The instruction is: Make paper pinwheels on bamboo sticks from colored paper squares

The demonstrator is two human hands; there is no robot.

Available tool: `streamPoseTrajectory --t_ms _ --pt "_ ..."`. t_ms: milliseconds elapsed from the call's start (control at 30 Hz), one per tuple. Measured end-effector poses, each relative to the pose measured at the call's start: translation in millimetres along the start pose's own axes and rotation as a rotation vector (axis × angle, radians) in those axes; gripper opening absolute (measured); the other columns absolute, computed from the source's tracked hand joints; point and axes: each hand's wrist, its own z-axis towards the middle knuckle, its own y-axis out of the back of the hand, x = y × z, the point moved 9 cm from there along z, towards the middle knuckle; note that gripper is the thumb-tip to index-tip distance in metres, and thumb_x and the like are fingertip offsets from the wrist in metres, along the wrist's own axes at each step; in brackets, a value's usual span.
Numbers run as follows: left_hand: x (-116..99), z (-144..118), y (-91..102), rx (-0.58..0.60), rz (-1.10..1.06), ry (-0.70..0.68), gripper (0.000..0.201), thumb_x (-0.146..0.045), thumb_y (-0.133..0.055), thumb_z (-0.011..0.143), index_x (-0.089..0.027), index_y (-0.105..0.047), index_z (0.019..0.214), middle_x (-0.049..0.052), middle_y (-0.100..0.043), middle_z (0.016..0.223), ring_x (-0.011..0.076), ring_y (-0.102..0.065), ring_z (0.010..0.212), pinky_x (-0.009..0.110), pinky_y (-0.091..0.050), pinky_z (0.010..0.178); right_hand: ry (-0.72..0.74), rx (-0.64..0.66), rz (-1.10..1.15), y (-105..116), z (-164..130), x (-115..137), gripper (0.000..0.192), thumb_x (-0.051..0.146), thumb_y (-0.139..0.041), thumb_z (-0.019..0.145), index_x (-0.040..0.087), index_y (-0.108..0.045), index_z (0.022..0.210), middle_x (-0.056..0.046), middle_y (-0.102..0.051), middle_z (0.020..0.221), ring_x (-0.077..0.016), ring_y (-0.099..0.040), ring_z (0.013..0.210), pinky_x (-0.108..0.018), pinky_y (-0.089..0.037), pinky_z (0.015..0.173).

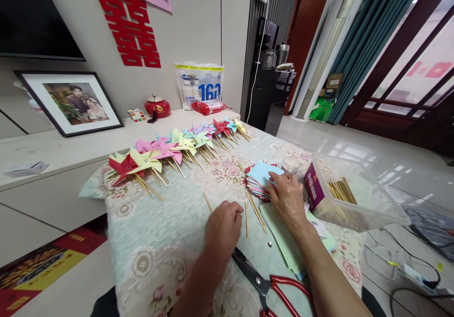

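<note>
Stack of cut coloured paper squares (261,181), light blue sheet uppermost, lying on the table (166,241) near its middle; all places below are given relative to this stack. The right hand (288,198) rests on the stack's near edge, its fingers (275,179) spread flat and pressing the top sheet, grasping nothing outright. To the left and nearer the viewer, the left hand (222,228) is loosely clenched, apparently pinching a wooden stick (207,202) (the grip itself is hidden). Loose sticks (256,210) lie just in front of the stack; red-handled scissors (264,284) lie nearer still. To the right stands a clear box of sticks (349,199). Beyond and leftward runs a row of finished pinwheels (177,149), roughly a dozen; judging by the thick stack, much paper remains unassembled.
</note>
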Motion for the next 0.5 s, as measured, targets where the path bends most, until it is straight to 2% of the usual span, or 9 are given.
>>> streamPoseTrajectory --t_ms 133,267,400,500 --pt "-16 -6 -19.4 0.072 0.051 -0.084 0.034 -0.011 -0.051 0.090 -0.027 -0.076 0.106 0.008 -0.068 0.104 0.0207 -0.065 0.099 0.028 -0.044 0.083 0.027 -0.024 0.117 2 -1 2 0.024 0.019 -0.058 0.091 0.019 -0.070 0.111 -0.008 -0.075 0.091 -0.0286 -0.058 0.095 -0.038 -0.035 0.076" --pt "-24 -8 -29.5 0.028 0.154 -0.152 0.043 -0.010 -0.042 0.094 -0.029 -0.075 0.113 0.011 -0.065 0.101 0.0246 -0.062 0.100 0.032 -0.045 0.080 0.029 -0.033 0.171 2 -1 2 0.024 0.020 -0.056 0.091 0.020 -0.071 0.111 -0.008 -0.075 0.089 -0.0280 -0.059 0.092 -0.039 -0.037 0.079" --pt "-28 -9 -35.0 0.006 0.219 -0.172 0.045 -0.008 -0.041 0.094 -0.031 -0.075 0.113 0.011 -0.064 0.097 0.0249 -0.062 0.094 0.031 -0.044 0.074 0.026 -0.023 0.133 0 -1 1 0.024 0.019 -0.055 0.092 0.019 -0.071 0.110 -0.009 -0.074 0.090 -0.0289 -0.059 0.093 -0.039 -0.037 0.078" --pt "-29 -9 -29.6 0.000 0.222 -0.166 0.044 -0.007 -0.041 0.094 -0.029 -0.074 0.113 0.011 -0.064 0.098 0.0248 -0.062 0.096 0.032 -0.045 0.076 0.017 0.020 0.060 -3 0 1 0.026 0.017 -0.058 0.090 0.019 -0.069 0.114 -0.010 -0.074 0.093 -0.0306 -0.058 0.099 -0.039 -0.036 0.076"
